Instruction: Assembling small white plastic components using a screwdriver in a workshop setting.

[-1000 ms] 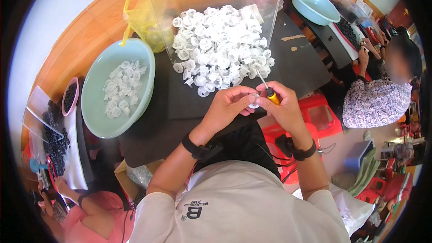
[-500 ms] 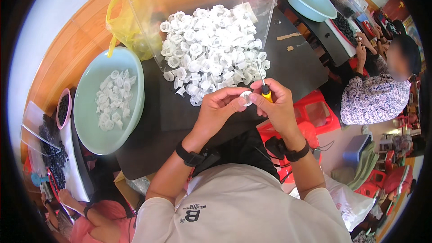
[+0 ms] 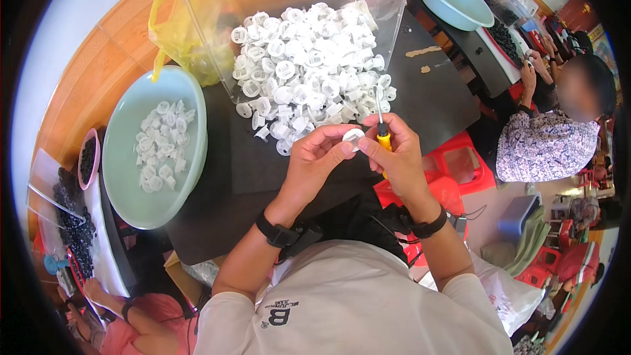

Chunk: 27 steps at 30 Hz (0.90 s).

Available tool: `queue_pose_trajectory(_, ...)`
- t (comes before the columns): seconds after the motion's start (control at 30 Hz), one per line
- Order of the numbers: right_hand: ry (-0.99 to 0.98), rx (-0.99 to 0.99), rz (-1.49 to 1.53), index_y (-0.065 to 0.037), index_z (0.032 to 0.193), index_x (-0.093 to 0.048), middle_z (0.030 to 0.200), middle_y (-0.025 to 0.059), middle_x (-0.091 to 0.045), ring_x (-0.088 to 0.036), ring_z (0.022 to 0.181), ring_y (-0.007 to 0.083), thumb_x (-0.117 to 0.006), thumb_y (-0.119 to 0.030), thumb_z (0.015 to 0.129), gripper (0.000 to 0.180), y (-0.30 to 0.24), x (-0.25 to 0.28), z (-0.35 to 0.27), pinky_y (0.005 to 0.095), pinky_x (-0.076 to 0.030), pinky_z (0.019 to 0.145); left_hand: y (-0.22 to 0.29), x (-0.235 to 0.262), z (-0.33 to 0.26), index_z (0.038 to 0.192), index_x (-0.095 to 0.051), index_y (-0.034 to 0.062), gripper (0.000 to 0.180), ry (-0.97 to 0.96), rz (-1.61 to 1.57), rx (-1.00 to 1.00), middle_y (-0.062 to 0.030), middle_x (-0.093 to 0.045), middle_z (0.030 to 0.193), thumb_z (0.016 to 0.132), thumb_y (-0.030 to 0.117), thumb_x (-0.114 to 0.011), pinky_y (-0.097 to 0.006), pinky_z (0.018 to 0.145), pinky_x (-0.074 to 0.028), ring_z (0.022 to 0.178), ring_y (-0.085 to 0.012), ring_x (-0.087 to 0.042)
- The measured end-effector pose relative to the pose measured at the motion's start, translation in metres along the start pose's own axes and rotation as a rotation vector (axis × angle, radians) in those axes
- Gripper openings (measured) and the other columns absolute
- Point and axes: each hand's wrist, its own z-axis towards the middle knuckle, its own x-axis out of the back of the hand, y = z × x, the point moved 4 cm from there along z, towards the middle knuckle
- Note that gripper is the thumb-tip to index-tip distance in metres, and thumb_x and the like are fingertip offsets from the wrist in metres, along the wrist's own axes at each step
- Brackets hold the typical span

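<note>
A small round white plastic part [image 3: 353, 137] is pinched between the fingertips and thumb of my left hand [image 3: 309, 160]. My right hand [image 3: 404, 161] is closed around a small screwdriver [image 3: 384, 141] with a yellow and black handle, its metal shaft pointing away from me. The right thumb and fingertips also meet the edge of the white part. Just beyond my hands lies a large heap of similar white parts [image 3: 305, 66], spilling from a clear plastic box [image 3: 392, 39] onto the dark table [image 3: 434, 105].
A pale green basin [image 3: 121, 158] with several white parts stands left of the heap. Behind it is a yellow plastic bag [image 3: 187, 33]. Red stools [image 3: 470, 164] stand at the right. A co-worker in a patterned top [image 3: 542, 144] sits far right, near a light blue basin [image 3: 453, 0].
The white part has turned in my fingers and shows more of its face. Both hands have shifted slightly left, the screwdriver still in the right. The view has moved a little.
</note>
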Motion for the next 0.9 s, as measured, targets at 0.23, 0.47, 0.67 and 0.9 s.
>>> queue_pose_trajectory(0.23,-0.036,-0.082,0.147,-0.003,0.105,-0.058,0.075,0.0010,-0.057,-0.046,0.051,0.0034,-0.067,-0.002,0.084,0.023,0.006,0.000,0.001,0.0173,-0.033,0.042,0.002,-0.002,0.001,0.122,-0.058,-0.0001,0.034,-0.017,0.012,-0.018,-0.0070,-0.062,0.116,0.088,0.002,-0.064,-0.028,0.092,-0.047,0.106,-0.0134,-0.058)
queue_pose_trajectory(0.47,-0.086,0.018,-0.296,-0.003,0.116,-0.059,0.074,0.0014,-0.055,-0.047,0.053,0.0060,-0.057,-0.017,0.093,0.027,-0.005,0.008,-0.010,0.0214,-0.037,0.050,0.000,0.007,0.003,0.119,-0.059,0.0023,0.034,0.089,-0.041,-0.001,-0.0077,-0.062,0.115,0.085,0.001,-0.067,-0.030,0.089,-0.050,0.105,-0.0143,-0.059)
queue_pose_trajectory(0.67,-0.140,-0.019,-0.353,-0.006,0.124,-0.057,0.075,0.0042,-0.056,-0.050,0.058,0.0093,-0.054,-0.015,0.094,0.031,-0.006,0.014,-0.027,0.0239,-0.041,0.056,0.005,0.009,0.004,0.120,-0.059,0.0036,0.033,0.081,-0.032,0.023,-0.0085,-0.062,0.116,0.087,0.004,-0.065,-0.030,0.086,-0.052,0.104,-0.0152,-0.059)
queue_pose_trajectory(0.9,-0.106,0.272,-0.523,-0.007,0.129,-0.055,0.081,0.0089,-0.054,-0.051,0.068,0.0194,-0.062,-0.008,0.088,0.042,-0.020,0.005,-0.030,0.0278,-0.043,0.065,0.006,0.009,0.004,0.124,-0.055,0.0045,0.034,0.118,-0.084,0.070,-0.0088,-0.060,0.121,0.091,0.006,-0.061,-0.030,0.086,-0.053,0.106,-0.0163,-0.060)
